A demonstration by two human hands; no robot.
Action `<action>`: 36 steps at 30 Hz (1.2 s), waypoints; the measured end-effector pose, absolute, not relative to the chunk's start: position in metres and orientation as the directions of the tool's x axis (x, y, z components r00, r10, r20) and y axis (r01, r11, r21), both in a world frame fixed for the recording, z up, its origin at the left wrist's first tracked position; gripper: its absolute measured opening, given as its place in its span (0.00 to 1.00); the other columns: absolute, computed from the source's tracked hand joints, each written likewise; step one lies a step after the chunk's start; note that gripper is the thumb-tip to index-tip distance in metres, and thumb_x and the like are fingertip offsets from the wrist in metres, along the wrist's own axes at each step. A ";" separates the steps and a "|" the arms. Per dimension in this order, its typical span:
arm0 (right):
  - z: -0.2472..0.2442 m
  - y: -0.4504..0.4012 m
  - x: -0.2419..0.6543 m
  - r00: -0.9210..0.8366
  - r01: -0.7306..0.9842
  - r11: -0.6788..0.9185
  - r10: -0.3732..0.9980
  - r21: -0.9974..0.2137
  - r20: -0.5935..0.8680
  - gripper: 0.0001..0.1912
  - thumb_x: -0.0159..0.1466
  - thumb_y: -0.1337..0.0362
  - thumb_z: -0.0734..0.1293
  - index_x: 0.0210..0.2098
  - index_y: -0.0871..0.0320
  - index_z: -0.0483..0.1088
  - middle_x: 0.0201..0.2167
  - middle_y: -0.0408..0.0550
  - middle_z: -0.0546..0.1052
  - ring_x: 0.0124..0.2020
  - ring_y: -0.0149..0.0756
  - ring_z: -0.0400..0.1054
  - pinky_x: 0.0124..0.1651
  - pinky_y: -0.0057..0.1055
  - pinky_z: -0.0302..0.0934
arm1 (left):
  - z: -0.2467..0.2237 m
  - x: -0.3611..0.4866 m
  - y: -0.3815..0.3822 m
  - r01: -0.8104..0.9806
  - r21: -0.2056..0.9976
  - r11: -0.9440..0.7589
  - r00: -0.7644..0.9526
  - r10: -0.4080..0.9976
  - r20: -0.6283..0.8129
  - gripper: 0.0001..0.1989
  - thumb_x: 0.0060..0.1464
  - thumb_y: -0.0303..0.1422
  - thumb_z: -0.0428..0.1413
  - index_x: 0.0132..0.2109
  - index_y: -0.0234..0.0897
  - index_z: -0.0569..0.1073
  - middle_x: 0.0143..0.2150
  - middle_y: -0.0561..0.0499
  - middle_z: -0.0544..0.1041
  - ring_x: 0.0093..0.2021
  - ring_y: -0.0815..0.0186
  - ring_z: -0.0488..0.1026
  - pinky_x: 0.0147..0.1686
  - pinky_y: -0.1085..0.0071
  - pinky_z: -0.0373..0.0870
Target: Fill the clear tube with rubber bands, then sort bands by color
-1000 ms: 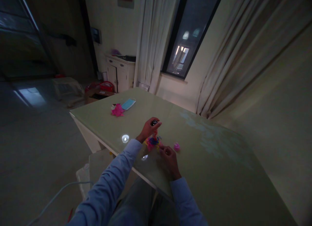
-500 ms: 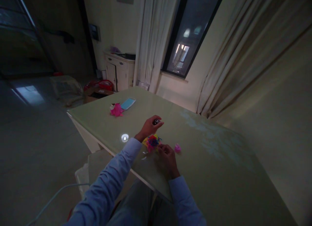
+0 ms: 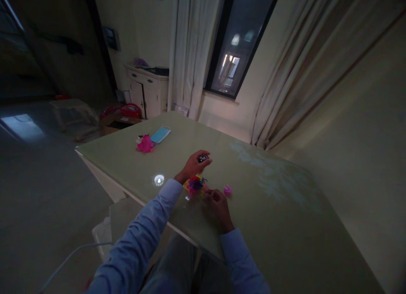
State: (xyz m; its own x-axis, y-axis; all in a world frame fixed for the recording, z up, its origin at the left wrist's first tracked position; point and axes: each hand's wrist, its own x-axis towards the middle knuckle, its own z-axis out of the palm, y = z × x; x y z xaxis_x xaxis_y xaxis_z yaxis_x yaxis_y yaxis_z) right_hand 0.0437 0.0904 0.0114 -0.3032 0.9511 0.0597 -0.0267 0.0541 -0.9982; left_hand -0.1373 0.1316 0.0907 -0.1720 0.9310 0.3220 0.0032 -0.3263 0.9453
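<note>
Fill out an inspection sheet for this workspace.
Surface: glossy pale-green tabletop, showing light reflections.
Job's things: multicoloured stringy bundle on the tabletop; small dark shiny object, unidentified, in the left hand.
Clutter: small light-pink crumpled piece beside the right hand; blue rectangular face mask beside a bright-pink crumpled piece.
Hands: left, fingers curled around the dark object; right, fingertips together at the bundle's edge, grip unclear.
Cables: pale thin cable, lower left, off the table.
Surroundings: beige fabric curtains, dark-framed window, white cabinet.
</note>
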 end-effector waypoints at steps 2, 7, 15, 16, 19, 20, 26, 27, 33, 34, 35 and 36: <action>0.011 0.089 0.046 -0.295 -0.019 0.062 0.953 -0.998 0.065 0.20 0.51 0.54 0.74 0.19 0.55 0.60 0.31 0.50 0.79 0.35 0.40 0.71 0.37 0.33 0.63 | 0.087 -0.136 0.135 0.011 0.953 -0.304 -0.173 0.938 0.301 0.22 0.52 0.47 0.60 0.46 0.35 0.69 0.21 0.60 0.67 0.13 0.74 0.63 0.14 0.78 0.59; 0.008 0.084 0.055 -0.288 0.003 0.092 0.954 -0.996 0.087 0.20 0.51 0.54 0.74 0.19 0.55 0.60 0.27 0.47 0.76 0.30 0.36 0.68 0.32 0.30 0.61 | 0.080 -0.134 0.143 0.032 0.961 -0.274 -0.143 0.951 0.276 0.22 0.53 0.47 0.59 0.47 0.35 0.68 0.19 0.63 0.64 0.12 0.76 0.61 0.13 0.79 0.56; 0.004 0.083 0.060 -0.304 -0.018 0.070 0.950 -0.997 0.072 0.20 0.51 0.55 0.75 0.20 0.56 0.61 0.27 0.46 0.76 0.29 0.35 0.67 0.32 0.30 0.61 | 0.079 -0.135 0.156 0.062 0.968 -0.243 -0.071 0.966 0.247 0.22 0.54 0.48 0.57 0.46 0.36 0.66 0.19 0.63 0.64 0.11 0.75 0.61 0.12 0.79 0.55; 0.003 0.083 0.059 -0.300 -0.021 0.075 0.951 -0.997 0.078 0.20 0.51 0.55 0.75 0.20 0.56 0.61 0.27 0.46 0.76 0.28 0.35 0.67 0.32 0.30 0.61 | 0.080 -0.135 0.157 0.064 0.967 -0.246 -0.065 0.966 0.250 0.22 0.55 0.48 0.56 0.47 0.36 0.66 0.20 0.62 0.65 0.11 0.74 0.61 0.12 0.79 0.56; 0.001 0.085 0.056 -0.285 -0.028 0.079 0.955 -0.997 0.083 0.20 0.51 0.54 0.75 0.19 0.56 0.60 0.26 0.46 0.76 0.27 0.34 0.67 0.30 0.29 0.60 | 0.086 -0.138 0.161 0.107 0.965 -0.241 -0.044 0.968 0.247 0.23 0.56 0.49 0.55 0.48 0.36 0.65 0.25 0.58 0.70 0.12 0.75 0.63 0.13 0.78 0.57; 0.001 0.086 0.055 -0.280 -0.027 0.081 0.956 -0.996 0.085 0.20 0.51 0.54 0.74 0.19 0.55 0.60 0.26 0.46 0.76 0.27 0.34 0.67 0.30 0.29 0.60 | 0.089 -0.138 0.161 0.127 0.961 -0.246 -0.054 0.966 0.254 0.23 0.56 0.49 0.55 0.48 0.36 0.66 0.27 0.57 0.72 0.13 0.75 0.63 0.14 0.78 0.58; 0.021 0.098 0.032 -0.282 -0.077 0.105 0.951 -0.991 0.123 0.19 0.51 0.54 0.74 0.20 0.56 0.62 0.38 0.56 0.81 0.36 0.41 0.73 0.37 0.34 0.65 | 0.107 -0.139 0.156 0.099 0.958 -0.271 -0.113 0.953 0.281 0.25 0.54 0.54 0.55 0.44 0.36 0.69 0.28 0.55 0.71 0.23 0.72 0.68 0.21 0.77 0.64; 0.026 0.100 0.026 -0.291 -0.085 0.116 0.947 -0.990 0.136 0.18 0.51 0.53 0.74 0.20 0.56 0.63 0.39 0.56 0.81 0.37 0.42 0.73 0.38 0.34 0.65 | 0.108 -0.138 0.154 0.063 0.961 -0.270 -0.114 0.954 0.276 0.26 0.55 0.55 0.52 0.44 0.36 0.69 0.28 0.54 0.71 0.24 0.71 0.69 0.22 0.76 0.64; 0.046 0.113 -0.004 -0.322 -0.057 0.147 0.934 -0.987 0.158 0.13 0.47 0.56 0.74 0.23 0.58 0.70 0.26 0.45 0.76 0.27 0.34 0.67 0.31 0.29 0.61 | 0.097 -0.137 0.136 -0.086 0.966 -0.244 -0.179 0.958 0.226 0.30 0.55 0.60 0.47 0.40 0.35 0.70 0.28 0.52 0.71 0.27 0.67 0.72 0.26 0.72 0.68; 0.047 0.114 -0.007 -0.318 -0.047 0.152 0.935 -0.987 0.159 0.12 0.47 0.57 0.74 0.25 0.58 0.72 0.23 0.43 0.74 0.25 0.32 0.65 0.30 0.28 0.59 | 0.095 -0.137 0.134 -0.072 0.965 -0.251 -0.190 0.954 0.233 0.29 0.55 0.60 0.48 0.39 0.35 0.70 0.28 0.52 0.71 0.28 0.67 0.72 0.27 0.72 0.68; 0.048 0.114 -0.009 -0.312 -0.036 0.158 0.936 -0.987 0.161 0.13 0.46 0.58 0.74 0.27 0.59 0.73 0.22 0.41 0.72 0.24 0.31 0.63 0.28 0.27 0.58 | 0.093 -0.137 0.132 -0.057 0.964 -0.261 -0.203 0.948 0.245 0.29 0.55 0.60 0.48 0.37 0.35 0.70 0.28 0.52 0.71 0.28 0.67 0.72 0.28 0.72 0.68; 0.048 0.113 -0.011 -0.304 -0.024 0.164 0.938 -0.986 0.164 0.13 0.47 0.58 0.74 0.28 0.59 0.74 0.21 0.39 0.71 0.24 0.30 0.61 0.28 0.26 0.56 | 0.091 -0.138 0.130 -0.047 0.962 -0.270 -0.213 0.943 0.254 0.29 0.55 0.60 0.48 0.37 0.35 0.70 0.28 0.51 0.71 0.29 0.67 0.72 0.29 0.72 0.68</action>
State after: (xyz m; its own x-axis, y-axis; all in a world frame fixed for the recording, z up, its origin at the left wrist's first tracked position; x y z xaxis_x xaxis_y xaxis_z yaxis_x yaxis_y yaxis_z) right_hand -0.0105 0.1132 0.0476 -0.3042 0.9384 0.1638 -0.0241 0.1643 -0.9861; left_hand -0.1375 0.1298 0.0907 -0.2129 0.9434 0.2543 -0.0472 -0.2699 0.9617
